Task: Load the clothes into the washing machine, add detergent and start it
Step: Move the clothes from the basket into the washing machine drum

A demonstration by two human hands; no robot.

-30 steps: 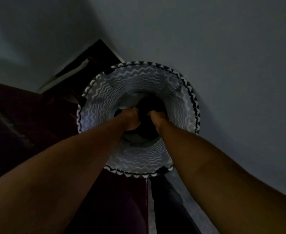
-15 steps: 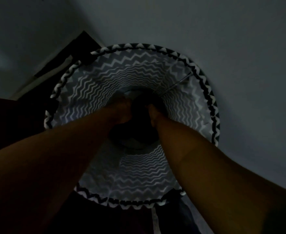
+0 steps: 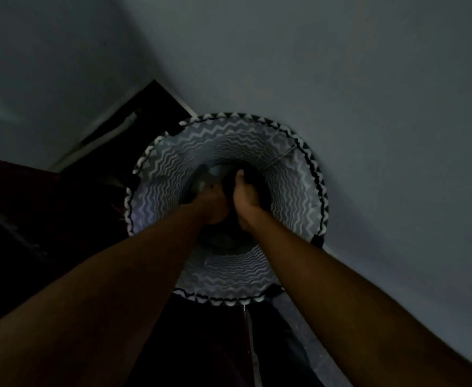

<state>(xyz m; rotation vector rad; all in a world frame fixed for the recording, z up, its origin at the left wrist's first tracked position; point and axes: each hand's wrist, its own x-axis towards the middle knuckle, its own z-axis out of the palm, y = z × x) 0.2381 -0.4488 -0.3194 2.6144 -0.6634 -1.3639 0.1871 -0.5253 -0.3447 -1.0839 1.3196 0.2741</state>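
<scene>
A round laundry basket (image 3: 293, 196) with a grey and white zigzag lining and a black and white rim stands below me in dim light. Both my arms reach down into it. My left hand (image 3: 213, 203) is closed around dark clothes (image 3: 254, 177) near the basket's middle. My right hand (image 3: 244, 196) grips the same dark bundle just beside it. A grey piece of cloth (image 3: 215, 171) shows behind my left hand. The washing machine and detergent are not in view.
A pale wall (image 3: 368, 107) rises close behind and to the right of the basket. A dark object with a light edge (image 3: 123, 129) sits at the back left. Dark shapes (image 3: 33, 219) fill the left side; dark floor shows below the basket.
The view has pulled back, so the basket looks smaller and lower than half a second ago. Both hands have risen a little inside the basket, still gripping the dark clothes.
</scene>
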